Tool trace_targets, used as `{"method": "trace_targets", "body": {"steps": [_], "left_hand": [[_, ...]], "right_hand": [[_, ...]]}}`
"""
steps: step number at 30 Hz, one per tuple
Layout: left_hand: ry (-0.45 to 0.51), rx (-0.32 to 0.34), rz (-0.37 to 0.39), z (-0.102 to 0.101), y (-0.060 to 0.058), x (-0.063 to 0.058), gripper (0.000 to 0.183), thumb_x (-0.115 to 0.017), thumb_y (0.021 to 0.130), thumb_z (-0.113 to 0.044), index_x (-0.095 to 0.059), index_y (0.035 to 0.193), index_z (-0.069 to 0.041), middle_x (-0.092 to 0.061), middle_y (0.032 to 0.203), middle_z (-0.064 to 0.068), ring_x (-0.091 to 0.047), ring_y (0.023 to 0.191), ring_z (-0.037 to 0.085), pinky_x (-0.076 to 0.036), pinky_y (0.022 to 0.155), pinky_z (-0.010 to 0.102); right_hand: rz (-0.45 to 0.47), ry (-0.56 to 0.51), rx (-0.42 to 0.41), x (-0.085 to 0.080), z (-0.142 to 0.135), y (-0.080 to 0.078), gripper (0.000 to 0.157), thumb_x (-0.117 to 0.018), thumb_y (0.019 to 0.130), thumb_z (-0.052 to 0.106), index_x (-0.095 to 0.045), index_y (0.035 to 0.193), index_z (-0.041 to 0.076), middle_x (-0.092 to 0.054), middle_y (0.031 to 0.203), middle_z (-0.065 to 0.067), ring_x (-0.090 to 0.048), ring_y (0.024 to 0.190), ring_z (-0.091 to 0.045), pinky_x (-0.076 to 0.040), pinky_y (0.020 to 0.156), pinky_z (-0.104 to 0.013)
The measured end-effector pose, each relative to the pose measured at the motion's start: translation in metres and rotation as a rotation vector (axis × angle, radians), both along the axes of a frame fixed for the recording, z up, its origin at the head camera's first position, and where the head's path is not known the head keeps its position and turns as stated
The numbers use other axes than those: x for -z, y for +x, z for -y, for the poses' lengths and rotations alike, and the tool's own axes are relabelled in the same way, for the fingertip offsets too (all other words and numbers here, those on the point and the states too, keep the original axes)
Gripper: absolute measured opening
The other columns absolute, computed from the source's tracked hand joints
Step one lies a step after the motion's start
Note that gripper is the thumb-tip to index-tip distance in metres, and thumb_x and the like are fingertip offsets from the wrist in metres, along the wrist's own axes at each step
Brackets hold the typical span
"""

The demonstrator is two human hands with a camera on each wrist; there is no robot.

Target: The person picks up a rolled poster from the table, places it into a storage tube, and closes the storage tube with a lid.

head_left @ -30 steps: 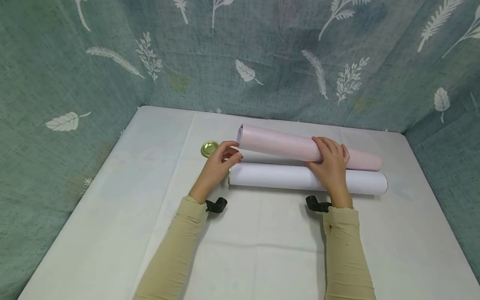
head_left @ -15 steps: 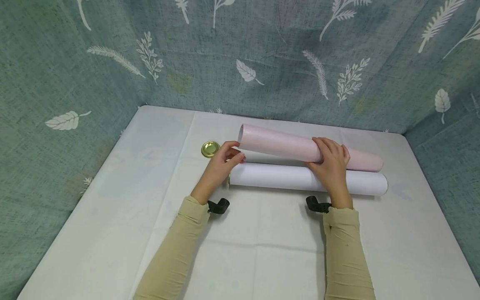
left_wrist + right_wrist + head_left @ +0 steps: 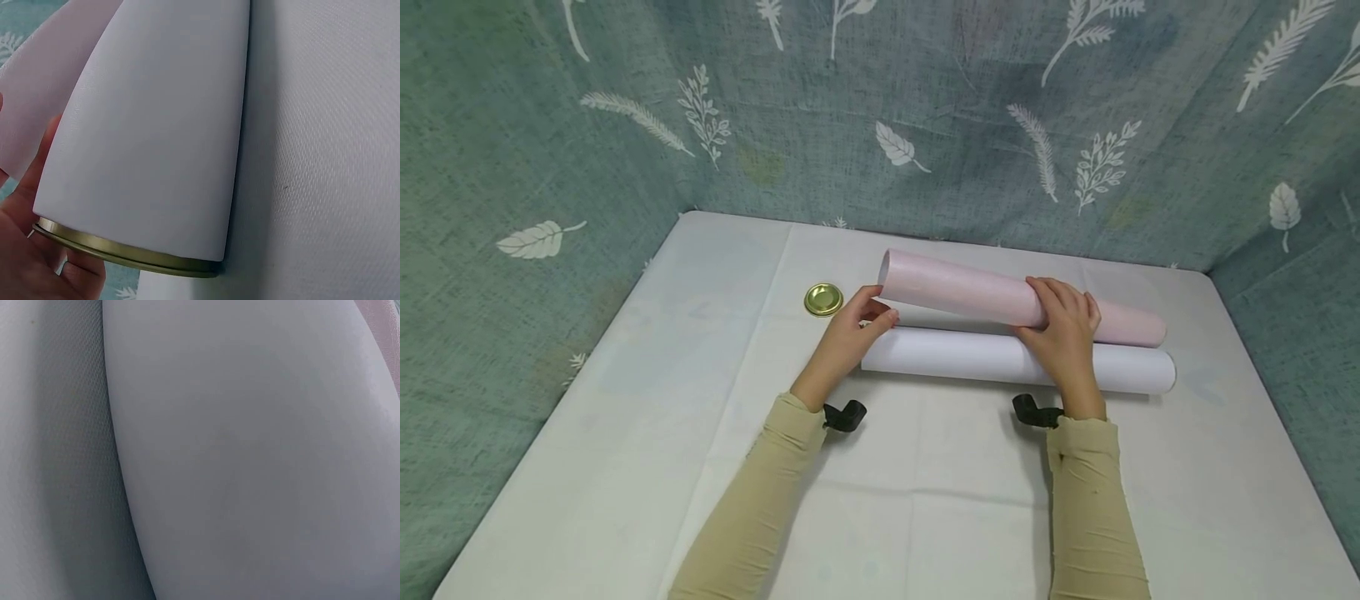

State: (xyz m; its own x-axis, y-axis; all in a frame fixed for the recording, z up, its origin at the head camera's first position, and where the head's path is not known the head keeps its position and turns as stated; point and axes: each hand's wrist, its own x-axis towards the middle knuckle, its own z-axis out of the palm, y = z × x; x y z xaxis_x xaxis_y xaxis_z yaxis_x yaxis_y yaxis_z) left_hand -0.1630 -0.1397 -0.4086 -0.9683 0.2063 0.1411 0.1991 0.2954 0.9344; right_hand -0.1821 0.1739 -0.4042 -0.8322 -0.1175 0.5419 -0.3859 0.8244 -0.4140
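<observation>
In the head view, a rolled pink sheet [image 3: 955, 287] slants above and behind a white tube [image 3: 955, 354]. My right hand [image 3: 1063, 329] grips the pink roll right of its middle, fingers over the far side and thumb at the near side. At the roll's raised, hollow left end, my left hand [image 3: 846, 333] has its index fingertip right at the lower rim. Its thumb lies lower, close over the white tube's left end. In the left wrist view, a gold metal rim [image 3: 125, 251] rings that tube end, with left-hand fingers behind it. White tube surface [image 3: 250, 450] fills most of the right wrist view.
A round gold lid [image 3: 823, 299] lies on the white-covered table [image 3: 925, 500], left of the rolls. Green leaf-patterned cloth [image 3: 880, 108] hangs along the back and sides. Black wrist-worn pieces [image 3: 846, 416] stick out beside both cuffs.
My left hand has shifted slightly right along the rolls' left ends, and more of the gold lid shows. My right hand keeps its grip on the pink roll, which has barely moved.
</observation>
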Motion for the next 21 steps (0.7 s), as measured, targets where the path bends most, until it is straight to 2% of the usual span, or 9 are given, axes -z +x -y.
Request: {"method": "trace_targets", "body": {"steps": [8, 12, 19, 21], "left_hand": [[0.005, -0.012, -0.024, 0.003, 0.0, -0.001, 0.046, -0.054, 0.087, -0.041, -0.045, 0.127, -0.02, -0.06, 0.099, -0.002, -0.057, 0.09, 0.012, -0.044, 0.081, 0.034], [0.023, -0.018, 0.003, 0.008, 0.0, -0.005, 0.044, -0.056, 0.086, -0.04, -0.046, 0.126, -0.024, -0.058, 0.101, -0.003, -0.057, 0.088, 0.012, -0.044, 0.079, 0.032], [0.06, -0.033, 0.02, 0.018, 0.011, -0.033, 0.038, -0.054, 0.09, -0.026, -0.046, 0.124, -0.012, -0.056, 0.103, 0.008, -0.058, 0.092, 0.025, -0.045, 0.078, 0.041], [0.069, -0.048, 0.014, 0.022, 0.01, -0.035, 0.036, -0.053, 0.091, -0.024, -0.048, 0.122, -0.009, -0.057, 0.102, 0.011, -0.057, 0.093, 0.027, -0.046, 0.075, 0.042]], "right_hand": [[-0.002, 0.003, 0.007, 0.0, 0.0, 0.0, 0.069, -0.083, 0.06, 0.017, -0.053, 0.123, 0.019, -0.048, 0.124, -0.001, -0.034, 0.12, -0.023, -0.004, 0.102, -0.046], [-0.002, 0.002, 0.006, 0.0, 0.0, 0.0, 0.069, -0.083, 0.061, 0.016, -0.053, 0.123, 0.019, -0.049, 0.124, -0.002, -0.034, 0.12, -0.023, -0.004, 0.102, -0.046], [-0.01, -0.004, 0.001, -0.001, 0.0, 0.001, 0.069, -0.083, 0.06, 0.015, -0.053, 0.123, 0.018, -0.049, 0.124, -0.002, -0.035, 0.119, -0.024, -0.004, 0.102, -0.046], [-0.011, -0.007, -0.002, -0.001, 0.0, 0.001, 0.069, -0.083, 0.06, 0.015, -0.053, 0.123, 0.018, -0.049, 0.124, -0.002, -0.035, 0.119, -0.024, -0.004, 0.102, -0.046]]}}
